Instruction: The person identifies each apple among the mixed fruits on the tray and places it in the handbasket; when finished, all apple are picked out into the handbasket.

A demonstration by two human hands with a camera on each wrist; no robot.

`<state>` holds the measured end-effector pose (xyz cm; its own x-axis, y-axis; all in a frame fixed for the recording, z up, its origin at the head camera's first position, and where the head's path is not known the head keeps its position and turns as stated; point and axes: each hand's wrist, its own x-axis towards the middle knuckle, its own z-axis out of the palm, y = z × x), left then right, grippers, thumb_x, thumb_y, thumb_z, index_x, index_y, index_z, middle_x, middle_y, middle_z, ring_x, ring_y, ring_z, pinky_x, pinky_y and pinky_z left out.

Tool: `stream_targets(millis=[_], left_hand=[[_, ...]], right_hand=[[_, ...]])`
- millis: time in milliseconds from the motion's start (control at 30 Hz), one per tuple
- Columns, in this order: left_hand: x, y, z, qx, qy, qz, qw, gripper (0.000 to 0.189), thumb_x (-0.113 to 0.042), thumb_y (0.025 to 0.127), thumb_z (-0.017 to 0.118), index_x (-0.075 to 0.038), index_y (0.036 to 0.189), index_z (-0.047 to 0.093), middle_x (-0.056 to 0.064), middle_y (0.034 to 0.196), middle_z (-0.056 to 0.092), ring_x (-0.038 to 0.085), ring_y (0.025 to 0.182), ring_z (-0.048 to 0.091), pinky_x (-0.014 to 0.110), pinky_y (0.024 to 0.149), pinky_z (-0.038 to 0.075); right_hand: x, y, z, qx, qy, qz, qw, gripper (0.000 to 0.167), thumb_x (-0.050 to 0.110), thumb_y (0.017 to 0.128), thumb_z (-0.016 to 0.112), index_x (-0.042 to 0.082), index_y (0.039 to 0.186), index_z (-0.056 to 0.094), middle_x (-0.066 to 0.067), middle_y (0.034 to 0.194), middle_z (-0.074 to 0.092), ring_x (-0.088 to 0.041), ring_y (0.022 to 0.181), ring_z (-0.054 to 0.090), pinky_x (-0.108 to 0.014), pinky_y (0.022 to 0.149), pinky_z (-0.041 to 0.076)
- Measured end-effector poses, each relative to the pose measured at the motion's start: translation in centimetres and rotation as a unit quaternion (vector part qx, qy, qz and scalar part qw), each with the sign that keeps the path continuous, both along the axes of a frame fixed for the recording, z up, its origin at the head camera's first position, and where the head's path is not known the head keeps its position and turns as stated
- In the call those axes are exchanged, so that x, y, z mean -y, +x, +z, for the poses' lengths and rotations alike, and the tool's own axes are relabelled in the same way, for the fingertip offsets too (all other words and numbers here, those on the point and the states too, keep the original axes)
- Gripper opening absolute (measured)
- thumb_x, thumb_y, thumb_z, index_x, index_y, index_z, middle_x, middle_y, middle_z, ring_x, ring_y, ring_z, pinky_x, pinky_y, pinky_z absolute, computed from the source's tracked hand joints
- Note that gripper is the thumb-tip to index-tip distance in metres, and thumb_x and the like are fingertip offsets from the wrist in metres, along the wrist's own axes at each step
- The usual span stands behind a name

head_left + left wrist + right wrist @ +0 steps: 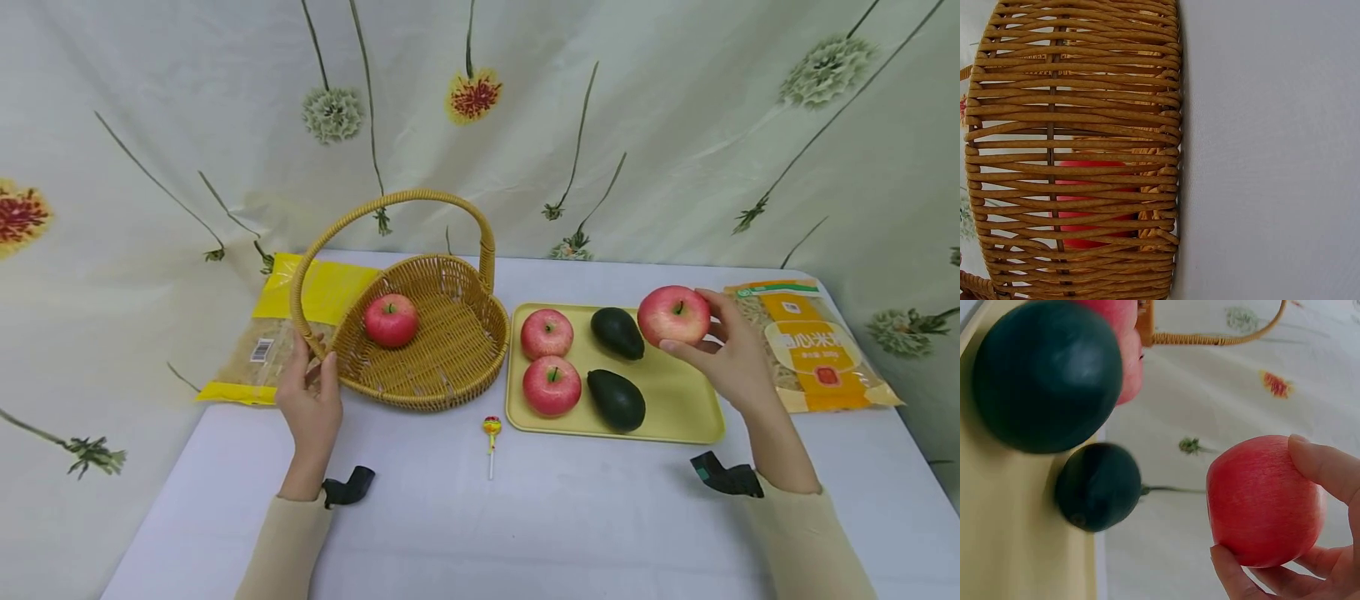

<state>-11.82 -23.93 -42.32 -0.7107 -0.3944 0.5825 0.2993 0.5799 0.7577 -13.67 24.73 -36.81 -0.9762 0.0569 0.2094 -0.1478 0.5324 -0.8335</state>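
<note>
My right hand point(731, 354) grips a red apple point(673, 317) between thumb and fingers, raised over the right end of a yellow tray point(678, 408). The right wrist view shows the same apple point(1266, 500) held at its sides. Two more apples, an upper one point(547, 334) and a lower one point(552, 386), sit at the tray's left, beside two dark green avocados point(617, 333). My left hand point(311, 408) holds the wicker basket point(427, 358) at the left foot of its tall handle. One apple point(391, 320) lies inside the basket, glimpsed through the weave in the left wrist view.
A lollipop point(491, 433) lies on the white table point(570, 517) in front of the basket and tray. Behind the left hand is a yellow-topped food bag point(258, 333); an orange and clear bag point(817, 346) lies right of the tray. A flowered cloth point(525, 167) hangs behind.
</note>
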Motion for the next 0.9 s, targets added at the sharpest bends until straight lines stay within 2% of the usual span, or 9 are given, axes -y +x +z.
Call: stream_targets(millis=[100,233,367,467,567,700,900], left_hand=[[-0.1,0.0,0.0,-0.002,0.000,0.003,1.0000,0.057,0.000,0.094,0.060,-0.007,0.147,0.041,0.019,0.126,0.065,0.031,0.116,0.060,0.003,0.086,0.046],[-0.4,0.2,0.4,-0.012,-0.002,0.002,0.9999,0.056,0.006,0.093,0.059,0.001,0.145,0.041,0.024,0.124,0.065,0.036,0.114,0.061,0.002,0.085,0.045],[-1.4,0.8,1.7,-0.022,-0.002,-0.002,0.9998,0.053,0.010,0.091,0.057,0.009,0.142,0.041,0.030,0.121,0.063,0.043,0.112,0.059,0.001,0.086,0.045],[-1.8,1.1,2.4,-0.024,-0.002,-0.003,0.9997,0.053,0.011,0.091,0.057,0.009,0.142,0.041,0.031,0.120,0.063,0.043,0.112,0.059,0.002,0.086,0.045],[-1.8,1.0,2.4,-0.024,-0.003,-0.001,0.9997,0.054,0.010,0.091,0.057,0.008,0.142,0.041,0.031,0.120,0.063,0.042,0.112,0.059,0.002,0.087,0.045],[-1.8,1.0,2.3,-0.022,-0.005,0.001,0.9997,0.054,0.010,0.092,0.057,0.007,0.143,0.041,0.029,0.121,0.064,0.042,0.112,0.059,0.001,0.087,0.044],[-1.9,1.1,2.6,-0.024,-0.004,0.002,0.9997,0.054,0.011,0.091,0.057,0.007,0.143,0.041,0.030,0.121,0.063,0.041,0.112,0.059,0.003,0.087,0.045]], right_hand=[[1.1,0.2,0.9,-0.008,-0.003,0.030,0.9995,0.078,0.011,0.080,0.080,0.007,0.146,0.038,-0.015,0.138,0.047,-0.003,0.102,0.051,-0.003,0.078,0.048],[2.7,0.1,1.7,-0.007,-0.014,0.065,0.9977,0.077,0.010,0.081,0.079,0.005,0.146,0.038,-0.015,0.136,0.049,-0.002,0.102,0.053,-0.004,0.079,0.049],[4.4,-0.3,2.0,0.002,-0.018,0.103,0.9945,0.076,0.012,0.082,0.079,0.005,0.145,0.037,-0.015,0.133,0.052,-0.011,0.105,0.055,-0.006,0.081,0.050],[5.9,-0.7,2.1,0.008,-0.013,0.130,0.9914,0.078,0.014,0.081,0.080,0.005,0.145,0.037,-0.014,0.134,0.052,-0.022,0.109,0.056,-0.008,0.082,0.051],[7.7,-1.2,2.3,0.015,-0.012,0.156,0.9876,0.079,0.015,0.080,0.081,0.006,0.145,0.037,-0.013,0.135,0.052,-0.027,0.111,0.058,-0.022,0.088,0.056],[10.4,-2.2,2.4,0.028,-0.025,0.181,0.9828,0.081,0.016,0.078,0.083,0.007,0.145,0.039,-0.012,0.136,0.052,-0.028,0.109,0.060,-0.043,0.091,0.057],[14.7,-3.7,1.4,0.041,-0.026,0.198,0.9789,0.082,0.024,0.077,0.084,0.011,0.144,0.039,-0.009,0.136,0.052,-0.029,0.115,0.058,-0.044,0.093,0.056]])
